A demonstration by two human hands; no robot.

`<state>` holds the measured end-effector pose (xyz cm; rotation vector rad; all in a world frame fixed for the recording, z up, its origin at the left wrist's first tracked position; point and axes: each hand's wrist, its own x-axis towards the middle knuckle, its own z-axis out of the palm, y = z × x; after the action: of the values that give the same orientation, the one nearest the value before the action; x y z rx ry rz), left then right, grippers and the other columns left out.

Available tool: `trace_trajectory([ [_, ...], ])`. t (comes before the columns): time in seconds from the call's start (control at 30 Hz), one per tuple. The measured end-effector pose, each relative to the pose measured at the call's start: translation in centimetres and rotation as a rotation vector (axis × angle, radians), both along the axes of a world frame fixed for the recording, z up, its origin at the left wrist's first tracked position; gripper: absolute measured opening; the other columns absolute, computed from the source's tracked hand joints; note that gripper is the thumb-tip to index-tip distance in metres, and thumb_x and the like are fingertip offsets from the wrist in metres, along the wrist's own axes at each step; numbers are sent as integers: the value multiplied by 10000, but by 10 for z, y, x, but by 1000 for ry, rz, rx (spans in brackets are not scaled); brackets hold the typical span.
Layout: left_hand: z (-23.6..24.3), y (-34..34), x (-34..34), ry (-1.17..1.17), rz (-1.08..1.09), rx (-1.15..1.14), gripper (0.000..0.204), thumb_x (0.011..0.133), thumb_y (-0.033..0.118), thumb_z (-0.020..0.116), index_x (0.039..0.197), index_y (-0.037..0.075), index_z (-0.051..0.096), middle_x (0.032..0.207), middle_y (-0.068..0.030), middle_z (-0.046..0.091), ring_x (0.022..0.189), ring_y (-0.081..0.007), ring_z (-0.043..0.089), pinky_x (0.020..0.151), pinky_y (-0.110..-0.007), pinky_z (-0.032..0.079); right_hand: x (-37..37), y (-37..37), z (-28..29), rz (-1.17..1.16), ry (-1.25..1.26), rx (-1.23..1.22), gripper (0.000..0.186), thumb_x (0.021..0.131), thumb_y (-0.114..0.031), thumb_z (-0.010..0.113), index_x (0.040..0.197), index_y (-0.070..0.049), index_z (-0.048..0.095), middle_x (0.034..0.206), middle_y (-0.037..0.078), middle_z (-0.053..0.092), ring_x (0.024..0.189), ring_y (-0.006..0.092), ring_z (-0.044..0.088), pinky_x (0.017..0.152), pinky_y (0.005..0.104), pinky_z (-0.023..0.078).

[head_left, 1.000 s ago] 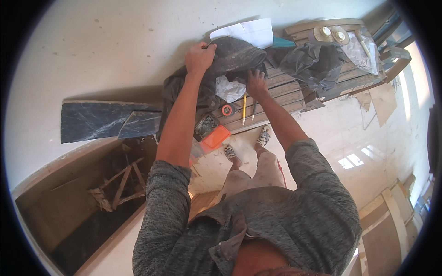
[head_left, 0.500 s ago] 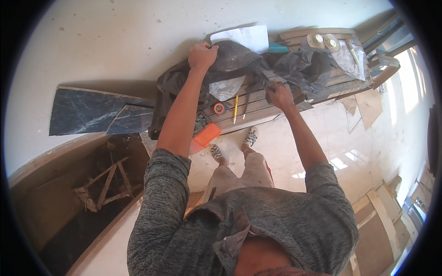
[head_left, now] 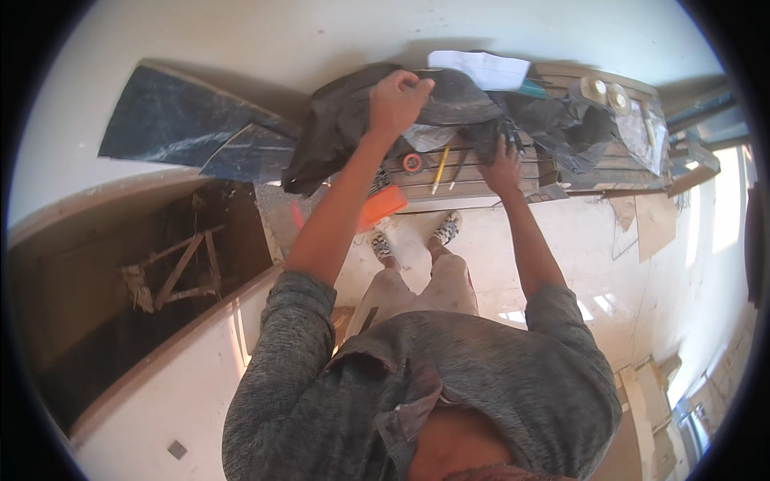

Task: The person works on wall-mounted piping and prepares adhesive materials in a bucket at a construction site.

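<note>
My left hand (head_left: pixel 399 103) is closed, its thumb and fingers pinched at the dusty edge of a black bag (head_left: pixel 337 112). The bag's material lies crumpled on a slatted wooden surface (head_left: pixel 473 178). At the bag's right end, my right hand (head_left: pixel 504 170) rests with fingers stretched over dark material; a dark tool (head_left: pixel 518 143) shows beside the fingertips. Between my hands lie an orange tape roll (head_left: pixel 412 163), a yellow pencil (head_left: pixel 440 170) and a dark, thin stick (head_left: pixel 459 170). An orange box (head_left: pixel 383 206) sits below my left wrist.
Dark veined stone slabs (head_left: pixel 192 120) lean at the left wall. White paper (head_left: pixel 479 69), more black plastic (head_left: pixel 561 128) and two pale discs (head_left: pixel 605 94) lie along the back. A dark opening (head_left: pixel 144 280) with a wooden frame (head_left: pixel 186 268) is at lower left.
My left hand has moved right and folded the bag's edge over. My right hand has loosened from the dark-handled tool, its fingers now stretched out. The view has shifted too.
</note>
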<state>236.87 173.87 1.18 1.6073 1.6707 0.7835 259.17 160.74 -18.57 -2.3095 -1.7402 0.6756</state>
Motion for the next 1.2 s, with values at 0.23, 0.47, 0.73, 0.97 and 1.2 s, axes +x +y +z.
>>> trace_trajectory([
  [0.23, 29, -122, -99, -485, 187, 163, 273, 884, 257, 660, 769, 10, 648, 662, -23, 590, 520, -86, 524, 491, -267, 421, -18, -71, 51, -49, 53, 198, 718, 819, -279, 679, 1417, -67, 344, 1370, 273, 388, 1278, 437, 367, 1038, 493, 349],
  [0.47, 112, -135, -194, -1057, 599, 304, 315, 904, 305, 625, 799, 8, 601, 654, -68, 537, 477, -158, 511, 440, -295, 416, -74, -109, 74, 58, 221, 143, 450, 841, -227, 636, 1235, -35, 534, 1139, 205, 606, 1063, 369, 578, 894, 452, 466],
  [0.73, 88, -283, -319, -1412, 686, -54, 400, 879, 424, 631, 895, 28, 575, 644, -82, 537, 452, -143, 490, 432, -285, 401, -222, -171, 103, 396, 329, -2, 362, 822, -216, 652, 1130, -30, 614, 930, 161, 686, 874, 307, 667, 781, 394, 514],
  [0.97, 68, -425, -429, -1459, 812, -20, 319, 889, 366, 606, 914, 52, 557, 664, -75, 555, 468, -135, 495, 447, -285, 404, -397, -233, 133, 711, 505, -81, 374, 836, -214, 645, 1144, -7, 602, 942, 165, 689, 890, 268, 671, 798, 356, 510],
  [1.2, 53, -524, -492, -1318, 922, -1, 304, 904, 337, 601, 976, 44, 566, 739, -77, 583, 510, -133, 515, 487, -268, 422, -534, -260, 191, 1020, 638, -124, 398, 858, -213, 626, 1177, 20, 577, 994, 174, 680, 941, 248, 663, 832, 339, 504],
])
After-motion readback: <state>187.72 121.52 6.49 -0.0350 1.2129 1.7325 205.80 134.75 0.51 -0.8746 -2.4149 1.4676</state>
